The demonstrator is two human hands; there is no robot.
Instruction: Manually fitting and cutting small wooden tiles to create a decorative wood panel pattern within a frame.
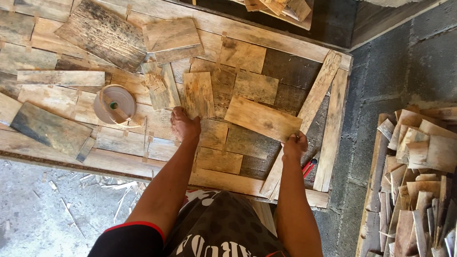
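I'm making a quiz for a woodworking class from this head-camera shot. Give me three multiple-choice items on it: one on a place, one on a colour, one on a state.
1. Where does the round pale roll of tape lie?
A. On the patchwork wooden panel, off to the side of the left hand
B. On the grey floor
C. On the stack of wood pieces

2. What colour are the tool handles beside the right hand?
A. Blue
B. Red
C. Green

3. What is the right hand doing?
A. Hanging free
B. Resting flat and open on the concrete floor
C. Gripping the edge of a light rectangular wooden board

Answers:
1 A: the roll sits on the patchwork wooden panel, beside the left hand.
2 B: red shows just under the hand.
3 C: its fingers close on the corner of the light rectangular wooden board; the left hand presses flat on the panel.
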